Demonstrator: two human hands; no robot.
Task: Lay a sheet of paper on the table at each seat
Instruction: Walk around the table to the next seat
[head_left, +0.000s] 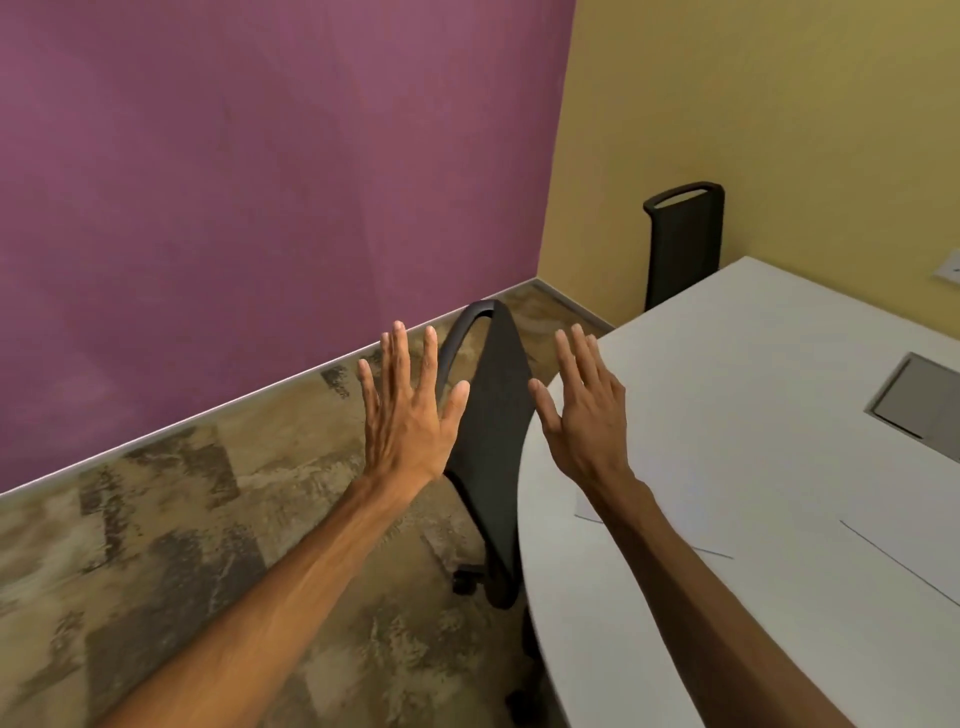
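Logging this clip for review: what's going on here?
A person holds both bare hands out, fingers spread, empty: left hand over the floor beside a black office chair, right hand over the edge of the rounded white table. White paper sheets already lie on the table near this seat. A second black chair stands by the yellow wall.

1. A purple wall (234, 182) meets a yellow wall (753, 104) at the corner.
2. Mottled brown carpet (182, 545) covers the floor.
3. A grey panel (919, 400) sits set into the tabletop near the right edge.
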